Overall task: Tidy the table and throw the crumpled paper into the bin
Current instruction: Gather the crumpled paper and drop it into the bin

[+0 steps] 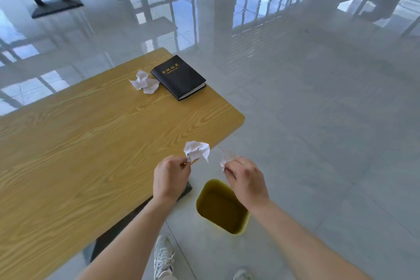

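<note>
Left hand (171, 177) pinches a crumpled paper wad (197, 150) and right hand (244, 178) a smaller scrap (227, 158), both above the yellow bin (221, 208); likely featherlight, springy, pinch any fold; another wad (144, 82) remains on the tabletop (79, 143) beside the black notebook (178, 77).

The worktop (91, 143) is a yellow wood-grain board with rounded corners. Near its far right corner lies a closed black notebook (178, 77) with gold lettering, and a crumpled white paper (144, 82) sits just beside the notebook's left edge. Off the worktop's near right corner, a yellow bin (221, 208) stands open on the glossy grey tiled floor (318, 120).
</note>
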Demonstrator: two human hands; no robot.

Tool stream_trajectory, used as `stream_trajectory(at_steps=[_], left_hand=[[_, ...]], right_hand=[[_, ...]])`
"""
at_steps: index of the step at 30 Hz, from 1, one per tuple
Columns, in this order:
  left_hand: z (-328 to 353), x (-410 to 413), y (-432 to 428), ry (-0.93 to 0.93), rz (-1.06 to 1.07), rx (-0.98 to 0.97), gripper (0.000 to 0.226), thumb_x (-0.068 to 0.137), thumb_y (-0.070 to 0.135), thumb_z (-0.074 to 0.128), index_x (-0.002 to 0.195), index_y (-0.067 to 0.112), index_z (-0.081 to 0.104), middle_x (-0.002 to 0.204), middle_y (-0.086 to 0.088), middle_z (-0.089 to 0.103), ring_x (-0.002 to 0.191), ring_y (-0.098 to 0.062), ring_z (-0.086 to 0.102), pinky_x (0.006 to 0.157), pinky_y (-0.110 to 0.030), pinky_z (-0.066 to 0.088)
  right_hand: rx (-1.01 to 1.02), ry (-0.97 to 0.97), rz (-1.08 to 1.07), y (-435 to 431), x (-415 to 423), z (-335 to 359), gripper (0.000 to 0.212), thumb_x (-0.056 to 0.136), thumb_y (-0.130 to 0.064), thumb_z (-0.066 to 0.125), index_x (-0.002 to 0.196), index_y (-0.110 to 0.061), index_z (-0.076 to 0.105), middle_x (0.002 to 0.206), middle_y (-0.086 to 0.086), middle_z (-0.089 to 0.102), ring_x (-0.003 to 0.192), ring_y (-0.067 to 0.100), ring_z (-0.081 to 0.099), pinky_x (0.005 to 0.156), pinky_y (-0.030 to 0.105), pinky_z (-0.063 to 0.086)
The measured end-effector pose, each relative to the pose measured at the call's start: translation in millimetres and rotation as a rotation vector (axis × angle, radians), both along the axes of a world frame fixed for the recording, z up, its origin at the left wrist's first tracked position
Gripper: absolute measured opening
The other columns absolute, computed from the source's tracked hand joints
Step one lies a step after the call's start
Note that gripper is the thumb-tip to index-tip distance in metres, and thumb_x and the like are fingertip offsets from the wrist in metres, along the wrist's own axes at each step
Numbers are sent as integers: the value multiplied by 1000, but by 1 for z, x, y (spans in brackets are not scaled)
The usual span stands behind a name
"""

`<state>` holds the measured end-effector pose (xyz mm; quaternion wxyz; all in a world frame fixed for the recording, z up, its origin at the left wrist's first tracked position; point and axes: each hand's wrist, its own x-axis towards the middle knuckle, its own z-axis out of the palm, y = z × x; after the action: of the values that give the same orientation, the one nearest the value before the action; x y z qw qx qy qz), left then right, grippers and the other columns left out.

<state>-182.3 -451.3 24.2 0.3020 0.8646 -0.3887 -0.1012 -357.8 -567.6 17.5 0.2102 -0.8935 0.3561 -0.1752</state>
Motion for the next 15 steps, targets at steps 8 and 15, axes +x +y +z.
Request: stream_trajectory(at_steps=[8, 15], left_hand=[[-49, -67, 16, 69, -19, 73, 27, 89, 14, 67, 62, 14, 68, 57, 2, 54, 56, -14, 48, 52, -21, 38], [-134, -91, 16, 223, 19, 221, 27, 90, 14, 64, 64, 15, 70, 57, 1, 57, 53, -15, 50, 49, -31, 44]], right_hand=[[92, 68, -72, 5, -52, -44, 3, 87, -18, 69, 86, -19, 72, 84, 1, 69, 78, 25, 61, 63, 30, 47], [200, 140, -97, 11, -72, -122, 9, 88, -16, 67, 93, -19, 74, 92, -2, 72, 83, 26, 63, 65, 36, 53]])
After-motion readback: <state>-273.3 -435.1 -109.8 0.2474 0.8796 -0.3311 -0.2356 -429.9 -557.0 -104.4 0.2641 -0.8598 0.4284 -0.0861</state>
